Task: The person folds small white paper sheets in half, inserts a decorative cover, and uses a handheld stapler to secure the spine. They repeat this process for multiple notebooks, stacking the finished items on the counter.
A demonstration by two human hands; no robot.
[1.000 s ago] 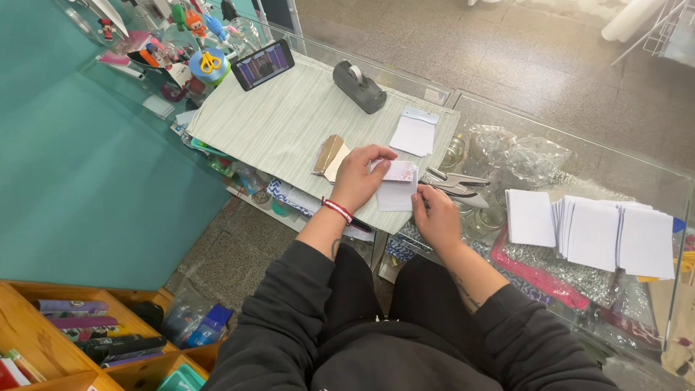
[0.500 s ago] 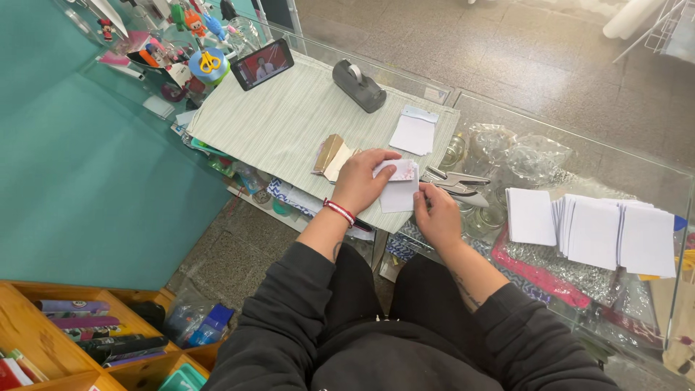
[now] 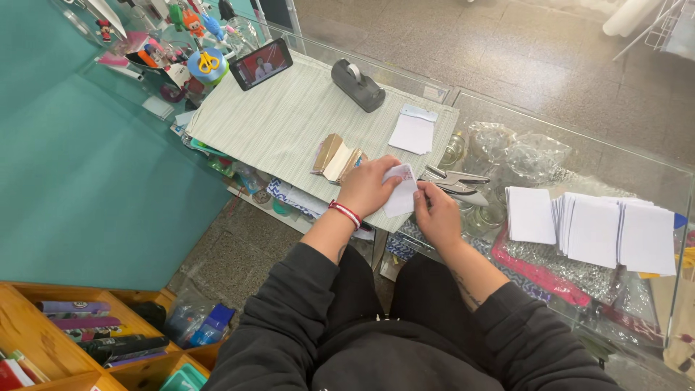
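Looking down from our own head, we hold a small white card (image 3: 400, 190) between both hands at the near edge of a pale striped mat (image 3: 289, 119) on a glass counter (image 3: 579, 163). Our left hand (image 3: 369, 187), with a red and white band (image 3: 346, 214) at the wrist, has its grip closed on the card's left side, fingers curled over the top. Our right hand (image 3: 436, 215) pinches the card's right edge, thumb and fingertips closed on the paper. The card stands tilted off the mat, lifted just above the edge of the counter.

Just left of the left hand lies a small fan of tan and white cards (image 3: 337, 156). A grey metal punch (image 3: 456, 182) lies just beyond the right hand, touching neither hand. Farther up the mat rest a loose pile of white cards (image 3: 413, 132) and a dark tape dispenser (image 3: 357, 85). A phone (image 3: 260, 64) with a lit screen leans at the mat's far corner, beside a cup with yellow scissors (image 3: 208, 61). To our right, well apart from the hands, stacks of white cards (image 3: 594, 228) lie in a row on the glass, with crumpled clear bags (image 3: 517, 148) behind them. Wooden bins (image 3: 43, 340) stand on the floor at lower left.
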